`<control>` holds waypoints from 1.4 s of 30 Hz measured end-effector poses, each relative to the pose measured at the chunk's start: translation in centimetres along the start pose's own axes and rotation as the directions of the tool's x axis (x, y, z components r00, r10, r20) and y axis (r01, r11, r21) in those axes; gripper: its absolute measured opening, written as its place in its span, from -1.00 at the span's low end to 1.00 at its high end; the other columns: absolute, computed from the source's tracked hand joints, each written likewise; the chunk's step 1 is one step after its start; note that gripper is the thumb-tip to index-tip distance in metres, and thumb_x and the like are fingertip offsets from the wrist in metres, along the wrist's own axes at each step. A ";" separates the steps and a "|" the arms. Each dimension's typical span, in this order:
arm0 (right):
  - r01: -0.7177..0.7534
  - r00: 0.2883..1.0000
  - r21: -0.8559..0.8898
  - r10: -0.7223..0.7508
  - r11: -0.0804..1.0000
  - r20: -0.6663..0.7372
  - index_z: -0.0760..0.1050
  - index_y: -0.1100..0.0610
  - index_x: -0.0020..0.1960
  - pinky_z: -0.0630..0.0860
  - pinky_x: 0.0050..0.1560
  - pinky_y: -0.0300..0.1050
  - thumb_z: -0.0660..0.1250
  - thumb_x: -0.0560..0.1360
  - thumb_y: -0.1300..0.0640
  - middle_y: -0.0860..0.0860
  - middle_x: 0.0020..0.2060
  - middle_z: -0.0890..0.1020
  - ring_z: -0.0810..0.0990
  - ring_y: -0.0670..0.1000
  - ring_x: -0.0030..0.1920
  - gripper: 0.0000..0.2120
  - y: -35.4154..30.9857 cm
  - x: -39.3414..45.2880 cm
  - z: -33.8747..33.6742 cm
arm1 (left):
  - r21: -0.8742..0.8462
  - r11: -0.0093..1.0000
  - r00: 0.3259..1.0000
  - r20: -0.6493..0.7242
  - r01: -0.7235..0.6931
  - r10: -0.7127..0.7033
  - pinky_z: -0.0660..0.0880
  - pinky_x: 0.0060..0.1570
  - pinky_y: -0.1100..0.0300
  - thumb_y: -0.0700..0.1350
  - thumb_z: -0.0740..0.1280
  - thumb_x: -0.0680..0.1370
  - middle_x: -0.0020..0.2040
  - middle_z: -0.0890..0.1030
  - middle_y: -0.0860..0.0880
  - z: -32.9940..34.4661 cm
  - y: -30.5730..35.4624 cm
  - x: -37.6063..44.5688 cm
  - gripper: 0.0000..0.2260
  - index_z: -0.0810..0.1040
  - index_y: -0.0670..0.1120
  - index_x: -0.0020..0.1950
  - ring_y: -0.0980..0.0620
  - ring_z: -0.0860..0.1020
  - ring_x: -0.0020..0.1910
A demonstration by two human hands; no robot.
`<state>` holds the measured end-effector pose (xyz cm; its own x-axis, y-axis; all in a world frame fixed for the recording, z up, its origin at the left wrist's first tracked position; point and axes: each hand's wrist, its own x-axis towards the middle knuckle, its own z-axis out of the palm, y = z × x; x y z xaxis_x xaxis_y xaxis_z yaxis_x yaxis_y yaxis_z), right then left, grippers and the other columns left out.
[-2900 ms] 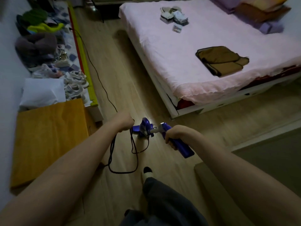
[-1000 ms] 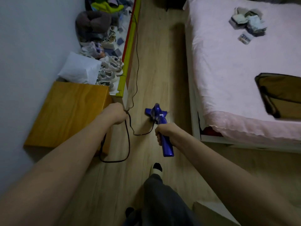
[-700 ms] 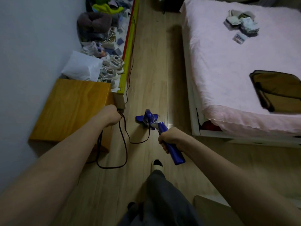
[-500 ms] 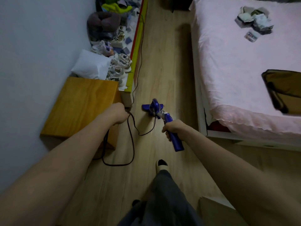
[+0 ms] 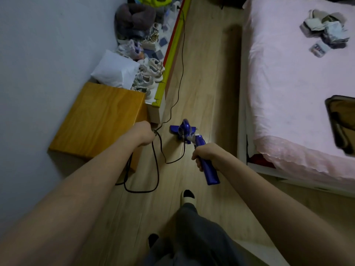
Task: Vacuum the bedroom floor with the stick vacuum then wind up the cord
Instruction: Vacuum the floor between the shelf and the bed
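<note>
A blue stick vacuum [image 5: 185, 129] stands on the wooden floor between the bed and the left wall, its head down by the shoe platform. My right hand [image 5: 206, 153] grips its blue handle [image 5: 209, 173]. My left hand [image 5: 144, 134] holds the black cord [image 5: 157, 169], gathered in hanging loops below my fist. From that fist the cord runs away along the floor beside the yellow edge toward the far wall. My foot in a dark-toed sock [image 5: 188, 196] is just behind the vacuum.
A bed with a pink sheet [image 5: 288, 83] fills the right side, with a folded brown cloth [image 5: 342, 120] on it. A yellow wooden box [image 5: 101, 120] stands by the left wall. Behind it, a low platform [image 5: 163, 81] carries shoes and a white bag [image 5: 115, 72].
The vacuum head has slid forward and back along the floor strip beside the bed. My left hand has kept its hold on the cord loops throughout.
</note>
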<state>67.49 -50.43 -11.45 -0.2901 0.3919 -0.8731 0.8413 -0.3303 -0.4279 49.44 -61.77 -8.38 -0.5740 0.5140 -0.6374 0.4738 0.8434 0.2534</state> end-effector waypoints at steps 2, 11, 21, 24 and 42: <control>0.004 1.000 0.012 -0.004 1.000 -0.009 0.32 0.23 0.05 0.48 -0.45 -0.18 0.33 0.47 0.31 0.10 -0.28 0.56 0.53 -0.02 -0.39 -0.77 -1.3 1.3 -0.3 | -0.009 1.000 1.000 0.001 0.007 -0.007 0.51 -0.20 0.11 -0.12 0.18 0.62 0.07 0.57 -0.21 -0.2 0.7 1.0 -0.81 0.49 -0.22 0.07 -0.12 0.57 -0.08; 0.009 1.000 0.015 -0.009 1.000 -0.022 0.24 0.25 0.31 0.56 -0.22 -0.12 0.33 0.46 0.33 0.17 -0.06 0.57 0.54 0.02 -0.28 -0.52 -7.6 9.5 -4.8 | -0.046 0.995 0.994 0.059 0.091 -0.088 0.34 -0.43 0.23 -0.10 0.18 0.62 -0.22 0.46 -0.07 -0.8 3.4 6.3 -0.80 0.50 -0.20 0.11 -0.02 0.47 -0.21; 0.031 0.998 -0.051 -0.034 0.998 -0.059 0.24 0.27 0.34 0.58 0.04 -0.03 0.31 0.45 0.35 0.18 0.00 0.57 0.54 0.06 -0.16 -0.50 -14.7 16.9 -8.8 | -0.108 0.987 0.992 0.060 0.119 -0.113 0.37 -0.36 0.20 -0.06 0.17 0.62 -0.24 0.46 -0.05 -1.6 4.1 9.9 -0.78 0.50 -0.19 -0.02 0.00 0.47 -0.23; 0.034 0.997 -0.073 -0.039 0.997 -0.064 0.25 0.26 0.31 0.57 -0.06 -0.05 0.31 0.45 0.34 0.17 -0.05 0.56 0.53 0.04 -0.26 -0.53 -15.6 18.2 -9.4 | -0.132 0.982 0.990 0.062 0.137 -0.130 0.34 -0.38 0.20 -0.06 0.18 0.62 -0.24 0.46 -0.06 -2.4 4.4 10.5 -0.78 0.48 -0.17 -0.08 -0.02 0.46 -0.22; 0.010 0.997 0.343 0.015 0.939 -0.070 0.33 0.22 0.04 0.51 -0.37 -0.11 0.31 0.44 0.33 0.12 -0.28 0.53 0.52 0.04 -0.36 -0.77 -23.6 21.8 -5.4 | 0.020 1.000 1.000 -0.020 -0.007 0.008 0.33 -0.32 0.17 -0.10 0.18 0.62 -0.16 0.45 -0.14 -12.6 9.6 23.2 -0.80 0.50 -0.21 -0.01 -0.04 0.42 -0.26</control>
<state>43.77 -29.48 -19.13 -0.2451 0.4456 -0.8610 0.6311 -0.6008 -0.4906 32.25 -39.78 -11.60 -0.5834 0.5234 -0.6210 0.4915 0.8363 0.2430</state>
